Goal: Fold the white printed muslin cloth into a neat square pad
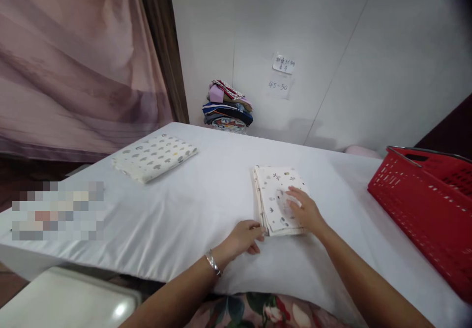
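A folded white cloth with small grey prints [275, 195] lies on the white-covered table [206, 190], right of the middle. My right hand [305, 210] rests on its right part, fingers spread over the fabric. At the cloth's lower left corner is my left hand [246, 237], a bracelet at its wrist; its thumb and index finger touch the corner, and whether they pinch the edge is too small to tell. Another folded cloth with grey patterns [158, 156] lies apart, at the table's back left.
On the right stands a red plastic basket [424, 220]. Beyond the table's back edge is a stack of folded fabrics [228, 106] by the wall. A pink curtain [81, 62] hangs at left, above a blurred item on the table. A white stool [70, 301] sits at lower left.
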A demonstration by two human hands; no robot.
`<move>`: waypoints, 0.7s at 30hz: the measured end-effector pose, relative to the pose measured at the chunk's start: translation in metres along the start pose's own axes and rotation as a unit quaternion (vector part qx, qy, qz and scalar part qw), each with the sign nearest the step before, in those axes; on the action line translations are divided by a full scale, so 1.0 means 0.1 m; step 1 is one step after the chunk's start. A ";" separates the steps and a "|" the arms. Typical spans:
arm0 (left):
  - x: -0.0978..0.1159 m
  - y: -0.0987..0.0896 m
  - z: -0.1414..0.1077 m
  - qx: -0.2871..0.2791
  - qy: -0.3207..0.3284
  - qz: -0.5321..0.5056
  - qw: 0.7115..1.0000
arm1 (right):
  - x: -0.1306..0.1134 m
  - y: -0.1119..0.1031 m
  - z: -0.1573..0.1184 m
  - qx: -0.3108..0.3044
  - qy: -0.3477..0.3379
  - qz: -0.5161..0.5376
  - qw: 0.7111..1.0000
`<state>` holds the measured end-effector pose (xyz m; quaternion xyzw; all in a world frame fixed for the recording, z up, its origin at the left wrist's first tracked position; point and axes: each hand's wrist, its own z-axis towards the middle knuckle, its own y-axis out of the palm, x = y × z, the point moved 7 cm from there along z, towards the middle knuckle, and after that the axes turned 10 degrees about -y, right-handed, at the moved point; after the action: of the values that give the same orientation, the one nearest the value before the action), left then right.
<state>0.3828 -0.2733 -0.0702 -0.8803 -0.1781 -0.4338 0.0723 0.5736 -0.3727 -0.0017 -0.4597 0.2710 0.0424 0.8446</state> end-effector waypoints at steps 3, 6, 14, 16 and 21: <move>0.09 -0.16 -0.01 0.059 0.038 0.012 0.997 | -0.53 0.16 -0.23 -0.042 -0.076 0.056 0.995; 0.20 -0.26 -0.03 0.111 0.071 0.012 0.991 | -0.82 0.21 -0.38 -0.070 -0.138 0.049 0.987; 0.25 -0.12 0.06 0.113 0.152 0.064 0.980 | -0.79 0.23 -0.44 -0.085 -0.157 0.029 0.984; 0.23 -0.09 0.08 0.121 0.170 0.084 0.974 | -0.75 0.25 -0.44 -0.091 -0.149 0.052 0.983; 0.27 -0.09 0.02 0.167 0.194 0.148 0.955 | -0.69 0.27 -0.40 -0.097 -0.114 0.084 0.985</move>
<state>0.3959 -0.2578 -0.0504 -0.7706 -0.0987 -0.5450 0.3152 0.4893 -0.3767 -0.0052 -0.5074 0.2052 0.1910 0.8148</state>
